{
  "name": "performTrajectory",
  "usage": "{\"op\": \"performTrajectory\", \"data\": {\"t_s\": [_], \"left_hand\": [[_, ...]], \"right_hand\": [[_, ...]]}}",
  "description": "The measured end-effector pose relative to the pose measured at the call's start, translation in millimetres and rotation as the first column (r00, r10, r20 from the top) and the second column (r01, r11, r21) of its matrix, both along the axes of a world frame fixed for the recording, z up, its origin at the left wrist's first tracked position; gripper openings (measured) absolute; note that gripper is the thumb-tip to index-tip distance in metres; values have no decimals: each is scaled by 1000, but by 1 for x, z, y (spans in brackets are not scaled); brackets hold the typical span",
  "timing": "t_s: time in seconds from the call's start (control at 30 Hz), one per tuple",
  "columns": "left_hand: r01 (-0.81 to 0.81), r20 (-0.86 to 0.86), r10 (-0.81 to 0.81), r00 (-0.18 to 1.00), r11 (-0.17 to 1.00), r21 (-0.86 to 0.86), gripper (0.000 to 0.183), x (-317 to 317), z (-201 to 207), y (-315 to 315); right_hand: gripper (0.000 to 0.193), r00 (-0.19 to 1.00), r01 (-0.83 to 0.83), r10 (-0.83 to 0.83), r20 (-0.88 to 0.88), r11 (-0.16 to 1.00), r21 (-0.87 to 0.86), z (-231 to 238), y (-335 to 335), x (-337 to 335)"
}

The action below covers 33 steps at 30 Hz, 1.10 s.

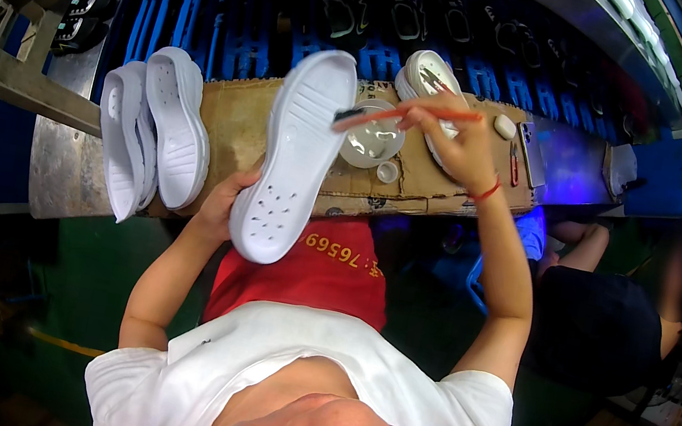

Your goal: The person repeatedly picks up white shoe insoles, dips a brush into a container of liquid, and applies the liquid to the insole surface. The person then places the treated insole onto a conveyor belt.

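Note:
A white shoe sole [303, 142] stands tilted up in front of me, its hollow inner side showing. My left hand [227, 197] is closed on its lower left edge. My right hand [454, 140] grips the orange handle of a brush [394, 118]. The brush's dark bristles are beside the sole's right edge; I cannot tell whether they touch it. Just under the brush sits a bowl [371, 147] of clear liquid, with a tiny clear cup [386, 172] next to it. Another white sole [425, 74] lies beyond my right hand, partly hidden by it.
Several white soles [178, 129] lie at the left end of the cardboard-covered bench [235, 112]. A white lump [505, 127] and a red-handled tool [513, 166] lie at the right. Behind runs a blue rack [247, 46] with dark shoes [403, 19]. Another person [604, 323] sits at the right.

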<state>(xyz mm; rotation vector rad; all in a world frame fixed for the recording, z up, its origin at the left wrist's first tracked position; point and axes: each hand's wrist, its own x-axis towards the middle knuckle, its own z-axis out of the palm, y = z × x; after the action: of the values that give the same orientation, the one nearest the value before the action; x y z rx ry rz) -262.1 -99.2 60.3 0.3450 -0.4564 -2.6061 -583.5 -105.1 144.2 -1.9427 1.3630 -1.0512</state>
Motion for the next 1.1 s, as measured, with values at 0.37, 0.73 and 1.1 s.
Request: {"op": "performTrajectory", "data": {"t_s": [0.37, 0.73, 1.1], "left_hand": [[-270, 126, 348, 929, 871, -411, 68, 13, -11, -27], [-236, -58, 693, 718, 165, -958, 75, -4, 25, -29], [325, 193, 836, 514, 19, -946, 77, 2, 15, -18]], "right_hand": [[11, 995, -101, 101, -23, 994, -31, 1, 32, 19], [20, 730, -119, -149, 667, 934, 338, -17, 51, 96], [15, 931, -312, 342, 130, 928, -205, 10, -58, 69]]}}
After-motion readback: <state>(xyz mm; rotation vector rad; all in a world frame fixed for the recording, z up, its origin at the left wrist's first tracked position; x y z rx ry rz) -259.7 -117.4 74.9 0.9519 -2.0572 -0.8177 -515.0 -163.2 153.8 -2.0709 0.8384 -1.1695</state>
